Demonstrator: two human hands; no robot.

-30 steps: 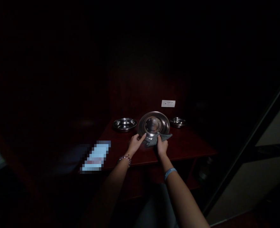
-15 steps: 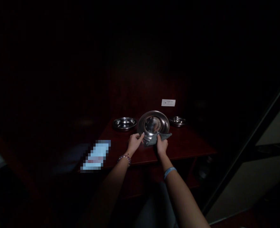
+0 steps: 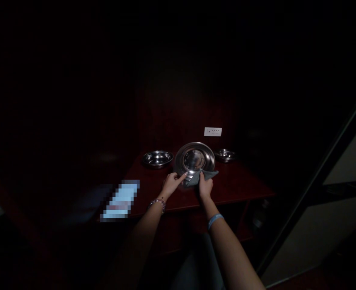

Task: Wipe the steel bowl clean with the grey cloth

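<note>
A shiny steel bowl point(image 3: 194, 159) is tilted up on its edge, its round base ring facing me. My left hand point(image 3: 172, 183) pinches the lower left of its rim between thumb and fingers. At the lower right of the rim, my right hand point(image 3: 206, 185) grips a grey cloth point(image 3: 193, 178), thumb on top, with the cloth pressed against the metal. The fingers beneath the rim are hidden. Behind to the left rests another steel bowl point(image 3: 157, 160), upright. A smaller steel bowl point(image 3: 225, 155) stands at the right, partly covered by the held one.
The dark red wooden table point(image 3: 238, 183) has an open shelf below, where a dim bottle-like object point(image 3: 259, 219) stands. A white wall socket point(image 3: 213, 131) is behind. At the left front lies a bright, pixelated rectangle point(image 3: 121, 201). A dark-framed pale panel point(image 3: 341, 181) rises on the right.
My left thumb has shifted slightly right along the rim. The bowl and my right hand with the cloth stay nearly in place; the whole view has drifted a little.
</note>
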